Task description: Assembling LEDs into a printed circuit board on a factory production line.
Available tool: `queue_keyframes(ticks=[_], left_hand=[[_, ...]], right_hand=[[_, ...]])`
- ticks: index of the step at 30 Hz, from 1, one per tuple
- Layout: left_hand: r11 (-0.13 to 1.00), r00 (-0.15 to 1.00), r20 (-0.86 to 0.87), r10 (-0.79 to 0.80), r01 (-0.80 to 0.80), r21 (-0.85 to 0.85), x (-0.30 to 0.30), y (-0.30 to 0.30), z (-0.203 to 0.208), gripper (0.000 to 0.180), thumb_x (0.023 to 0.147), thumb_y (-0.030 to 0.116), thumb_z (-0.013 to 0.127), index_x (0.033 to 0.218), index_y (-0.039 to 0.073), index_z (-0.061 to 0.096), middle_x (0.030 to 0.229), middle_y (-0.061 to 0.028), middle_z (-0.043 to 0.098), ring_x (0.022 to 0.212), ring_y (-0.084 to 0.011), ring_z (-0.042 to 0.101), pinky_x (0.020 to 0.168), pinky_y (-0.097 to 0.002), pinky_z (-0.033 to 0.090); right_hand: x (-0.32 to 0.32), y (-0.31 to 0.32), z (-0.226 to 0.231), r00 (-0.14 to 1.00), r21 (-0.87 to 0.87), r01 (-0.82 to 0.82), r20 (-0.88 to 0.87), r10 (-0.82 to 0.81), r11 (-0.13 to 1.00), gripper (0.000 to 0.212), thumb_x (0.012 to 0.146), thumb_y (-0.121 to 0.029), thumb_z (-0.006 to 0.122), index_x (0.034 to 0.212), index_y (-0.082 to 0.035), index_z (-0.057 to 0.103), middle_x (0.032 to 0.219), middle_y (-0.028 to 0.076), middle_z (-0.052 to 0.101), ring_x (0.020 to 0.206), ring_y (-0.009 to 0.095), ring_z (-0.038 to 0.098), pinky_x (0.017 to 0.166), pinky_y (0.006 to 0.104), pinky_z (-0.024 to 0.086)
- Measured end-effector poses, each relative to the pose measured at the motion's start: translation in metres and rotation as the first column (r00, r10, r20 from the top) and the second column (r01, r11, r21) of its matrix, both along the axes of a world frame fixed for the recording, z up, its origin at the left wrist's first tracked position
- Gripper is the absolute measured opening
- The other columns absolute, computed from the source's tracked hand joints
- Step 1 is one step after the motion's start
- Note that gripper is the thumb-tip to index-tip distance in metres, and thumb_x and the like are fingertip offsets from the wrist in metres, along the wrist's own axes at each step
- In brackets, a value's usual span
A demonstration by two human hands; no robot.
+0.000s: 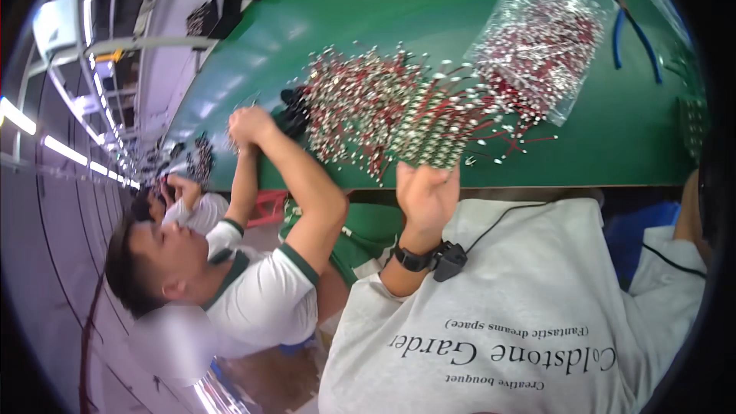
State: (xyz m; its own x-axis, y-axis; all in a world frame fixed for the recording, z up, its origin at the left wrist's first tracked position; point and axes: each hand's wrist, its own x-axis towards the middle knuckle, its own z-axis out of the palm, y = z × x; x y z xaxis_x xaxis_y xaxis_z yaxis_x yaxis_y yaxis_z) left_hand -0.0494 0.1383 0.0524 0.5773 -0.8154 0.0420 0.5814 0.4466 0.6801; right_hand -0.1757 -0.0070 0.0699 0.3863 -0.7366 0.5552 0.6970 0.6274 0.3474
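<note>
My left hand (426,193), with a black watch on the wrist, is at the near edge of the green table (613,138). Its fingers curl around a tight bundle of small white-tipped parts with red wires (435,132). A loose heap of the same red-wired parts (356,103) spreads on the table just left of the bundle. Only a strip of my right forearm (692,215) shows at the right rim, and that hand is out of the picture. A thin black cable runs from a clip by the watch across my pale shirt.
A clear plastic bag (540,38) full of the same parts lies behind the bundle, with a blue-handled tool (636,31) to its right. A co-worker in a white and green shirt (261,291) sits at left, one hand (249,126) on the table edge. Another person sits farther left.
</note>
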Motion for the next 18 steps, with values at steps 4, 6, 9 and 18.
queue_keyframes(ticks=[4,6,9,18], left_hand=[[0.999,0.999,-0.002,0.033,-0.033,0.042,-0.010,0.018,-0.002,0.071,0.069,-0.010,0.042,0.139,-0.006,0.042,0.133,-0.0177,0.056,0.125,-0.0289,0.053,0.111,-0.0437,0.037],[0.997,0.999,0.016,0.037,-0.038,0.066,-0.016,0.023,-0.005,0.070,0.069,-0.010,0.042,0.139,-0.006,0.043,0.132,-0.0171,0.056,0.123,-0.0278,0.054,0.109,-0.0427,0.038],[0.994,0.998,-0.020,0.055,-0.053,0.098,-0.026,0.035,-0.016,0.070,0.068,-0.011,0.041,0.138,-0.006,0.044,0.130,-0.0151,0.058,0.115,-0.0242,0.057,0.104,-0.0385,0.040],[0.987,0.998,0.059,0.005,-0.015,0.160,-0.040,0.053,-0.037,0.079,0.065,-0.007,0.041,0.144,-0.007,0.036,0.142,-0.0225,0.048,0.135,-0.0364,0.046,0.117,-0.0517,0.031]], right_hand=[[0.020,0.023,-0.001,0.970,0.098,-0.200,0.157,0.184,0.975,0.023,0.097,-0.025,0.054,0.113,-0.010,0.061,0.115,0.000,0.062,0.086,0.006,0.056,0.060,0.0255,0.040],[0.026,0.034,-0.007,0.943,0.148,-0.280,0.228,0.243,0.948,0.024,0.097,-0.026,0.054,0.114,-0.010,0.061,0.117,0.000,0.062,0.087,0.005,0.056,0.060,0.0249,0.039],[0.035,0.055,-0.018,0.892,0.223,-0.388,0.334,0.304,0.894,0.026,0.098,-0.026,0.054,0.117,-0.011,0.061,0.119,-0.001,0.062,0.088,0.004,0.056,0.060,0.0241,0.039],[0.054,0.138,-0.049,0.724,0.420,-0.640,0.609,0.323,0.644,0.031,0.100,-0.029,0.054,0.124,-0.012,0.061,0.124,-0.004,0.062,0.092,0.000,0.055,0.059,0.0214,0.037]])
